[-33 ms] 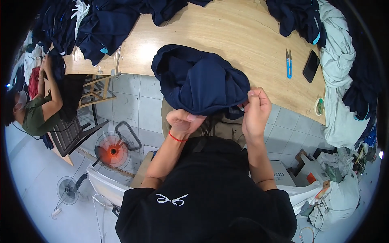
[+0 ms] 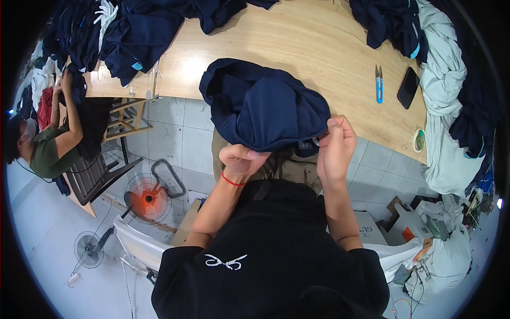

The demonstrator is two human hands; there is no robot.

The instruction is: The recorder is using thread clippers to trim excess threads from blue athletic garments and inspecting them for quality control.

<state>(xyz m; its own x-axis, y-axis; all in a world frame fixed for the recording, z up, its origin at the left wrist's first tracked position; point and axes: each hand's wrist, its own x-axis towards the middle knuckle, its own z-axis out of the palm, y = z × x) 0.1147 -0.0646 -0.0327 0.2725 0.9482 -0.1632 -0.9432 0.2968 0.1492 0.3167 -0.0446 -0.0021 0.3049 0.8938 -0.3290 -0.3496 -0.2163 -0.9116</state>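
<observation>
Left hand (image 2: 241,159) grips navy garment (image 2: 265,103) from below; right hand (image 2: 334,143) pinches its edge. Best keep fabric taut near table (image 2: 319,48).

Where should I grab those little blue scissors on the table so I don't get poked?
Grip the blue handle of the blue scissors, coming from the table edge nearest the person. The metal tips point away toward the far side, so your fingers stay clear of them.

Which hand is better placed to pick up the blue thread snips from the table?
Probably the right hand. It pinches the edge of the navy garment on the same side as the blue snips. The left hand grips the garment from below, farther from them.
</observation>
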